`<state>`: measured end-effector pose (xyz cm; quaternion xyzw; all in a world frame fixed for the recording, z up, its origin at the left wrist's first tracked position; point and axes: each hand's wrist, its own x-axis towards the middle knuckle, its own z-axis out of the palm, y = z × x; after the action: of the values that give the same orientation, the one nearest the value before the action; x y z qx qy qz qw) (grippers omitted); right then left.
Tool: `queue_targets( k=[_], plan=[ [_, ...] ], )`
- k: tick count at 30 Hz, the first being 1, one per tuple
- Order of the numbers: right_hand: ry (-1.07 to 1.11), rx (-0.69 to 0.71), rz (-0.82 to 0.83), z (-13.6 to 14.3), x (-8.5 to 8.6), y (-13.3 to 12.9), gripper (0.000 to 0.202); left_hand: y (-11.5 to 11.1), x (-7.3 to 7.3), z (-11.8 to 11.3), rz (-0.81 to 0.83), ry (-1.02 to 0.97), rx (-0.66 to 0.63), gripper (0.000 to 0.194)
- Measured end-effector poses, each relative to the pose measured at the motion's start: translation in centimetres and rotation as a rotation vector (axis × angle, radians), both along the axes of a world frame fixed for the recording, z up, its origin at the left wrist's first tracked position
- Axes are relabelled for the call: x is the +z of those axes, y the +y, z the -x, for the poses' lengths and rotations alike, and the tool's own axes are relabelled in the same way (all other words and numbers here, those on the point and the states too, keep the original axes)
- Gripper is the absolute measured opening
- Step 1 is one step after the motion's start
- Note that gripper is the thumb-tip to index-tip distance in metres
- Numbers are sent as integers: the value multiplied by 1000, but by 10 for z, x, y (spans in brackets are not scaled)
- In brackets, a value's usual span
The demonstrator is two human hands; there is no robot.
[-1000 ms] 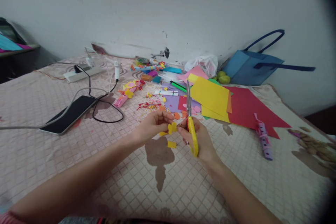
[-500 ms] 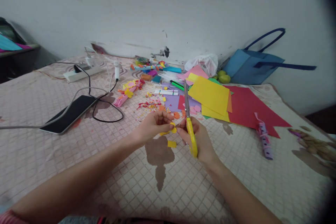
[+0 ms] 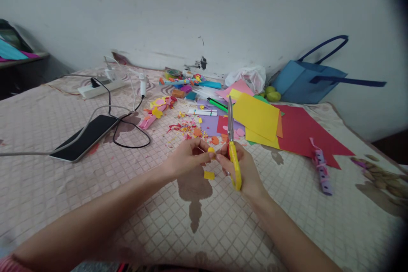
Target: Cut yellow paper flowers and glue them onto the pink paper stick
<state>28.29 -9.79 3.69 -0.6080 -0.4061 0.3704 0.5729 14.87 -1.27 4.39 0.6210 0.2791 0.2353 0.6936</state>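
Between the fingertips of my left hand [image 3: 188, 155] is a small yellow paper piece [image 3: 211, 150], pinched at its edge. My right hand [image 3: 245, 170] holds a pair of scissors [image 3: 235, 163] with yellow handles, its closed blades pointing away from me. The thumb and fingertip of that same hand meet the yellow piece from the right. Just below the hands, a yellow paper scrap [image 3: 209, 175] lies on the patterned cloth [image 3: 229, 229].
Colored paper scraps [image 3: 185, 127] lie beyond my hands. Yellow sheets [image 3: 256, 114] and a red sheet [image 3: 306, 131] are stacked to the right, near a purple paper roll [image 3: 321, 172]. A phone [image 3: 84, 138], cables and a power strip [image 3: 102, 88] occupy the left; a blue bag [image 3: 306, 80] stands behind.
My left fingers have shifted slightly right, and the yellow piece is turned so less of it shows. The scissors have tilted a little in my right hand.
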Motion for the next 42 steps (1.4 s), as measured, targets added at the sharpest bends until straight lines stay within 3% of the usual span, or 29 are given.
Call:
queue_targets(
  k=[9,18,24,32,42],
  plan=[
    [87,16,-4,-1,4,-2,25,2,0,2,118,-13,7,21],
    [113,2,0,-3,-2,0,29,-3,-1,-1,101,-15,1,24],
    [103,51,-11,-2,2,-2,30,1,3,1,132,-42,29,24],
    [-122,262,103,-11,-5,-6,35,28,13,14,108,-149,85,25],
    [-273,280,182,-6,2,-4,38,35,22,19,56,-178,225,20]
  ],
)
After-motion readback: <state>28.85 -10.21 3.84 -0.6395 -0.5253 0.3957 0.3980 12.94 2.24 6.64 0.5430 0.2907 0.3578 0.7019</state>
